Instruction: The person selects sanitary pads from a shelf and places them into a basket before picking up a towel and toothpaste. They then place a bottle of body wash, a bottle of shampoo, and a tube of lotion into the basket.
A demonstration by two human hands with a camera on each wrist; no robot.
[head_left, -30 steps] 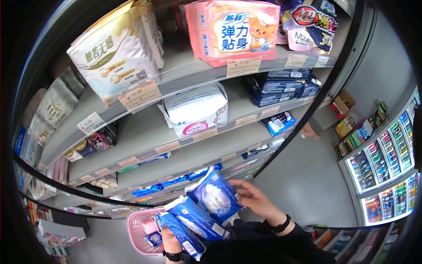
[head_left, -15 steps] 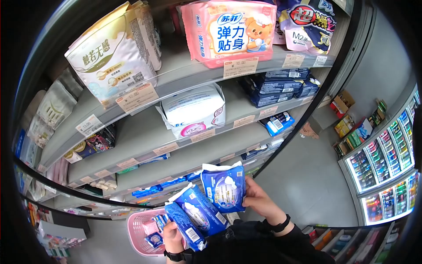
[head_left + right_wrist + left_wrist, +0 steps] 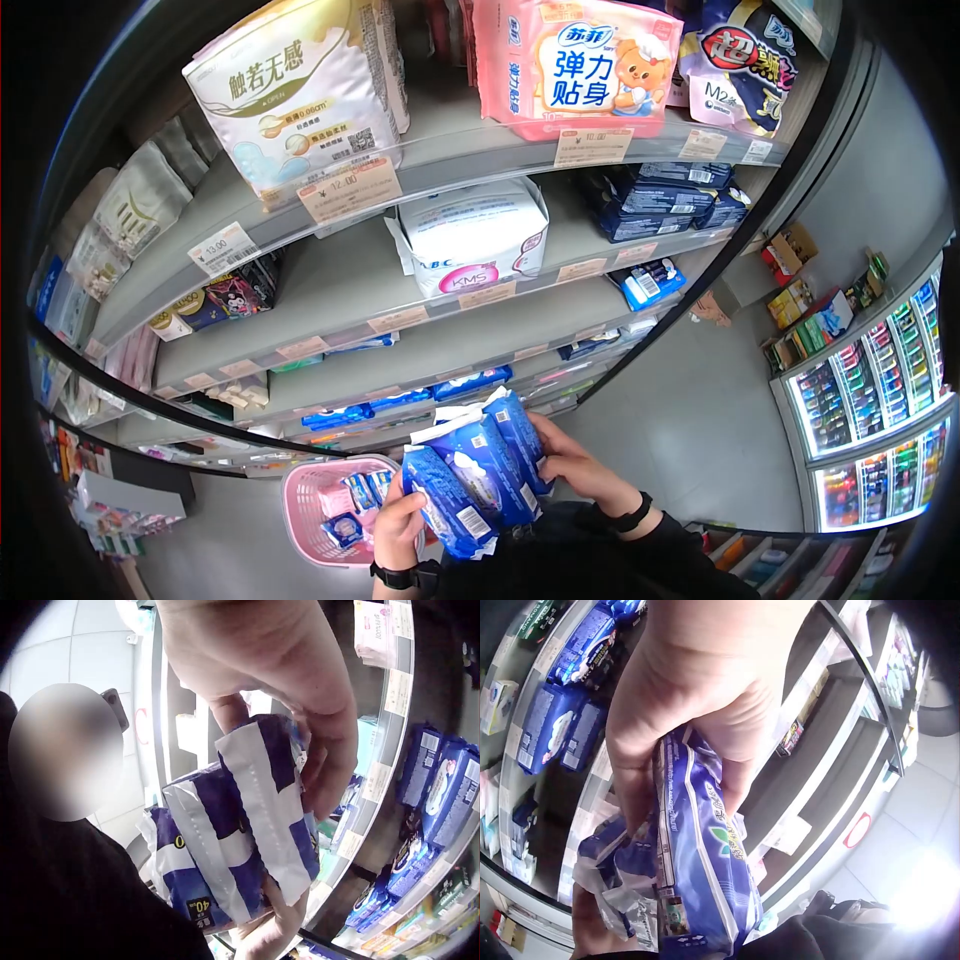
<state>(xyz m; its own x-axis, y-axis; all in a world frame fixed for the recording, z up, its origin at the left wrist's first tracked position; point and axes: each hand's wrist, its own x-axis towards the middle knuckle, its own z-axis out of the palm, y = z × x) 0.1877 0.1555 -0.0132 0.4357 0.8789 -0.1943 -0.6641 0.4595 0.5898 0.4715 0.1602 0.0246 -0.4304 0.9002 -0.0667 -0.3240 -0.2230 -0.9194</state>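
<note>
Three blue soft packs of sanitary pads stand side by side between my two hands, in front of the low shelves. My left hand (image 3: 396,522) grips the leftmost pack (image 3: 437,492) with its thumb on the front face. The middle pack (image 3: 478,462) is squeezed between its neighbours. On the other side my right hand (image 3: 585,468) holds the rightmost pack (image 3: 519,437), thumb in front and fingers behind. In the right wrist view the white sealed ends of the packs (image 3: 262,810) line up beneath my right hand (image 3: 277,660).
A pink basket (image 3: 296,520) with several small packs inside stands on the floor at the left. The curved shelf ahead carries a pink pack (image 3: 510,90), a white pack (image 3: 475,235) and blue packs (image 3: 400,402). Lit drink coolers (image 3: 870,420) stand at the right.
My right hand has brought its pack leftward against the other two, after holding it tilted and then apart. The packs now stand more upright, and the shelf has shifted slightly right in view.
</note>
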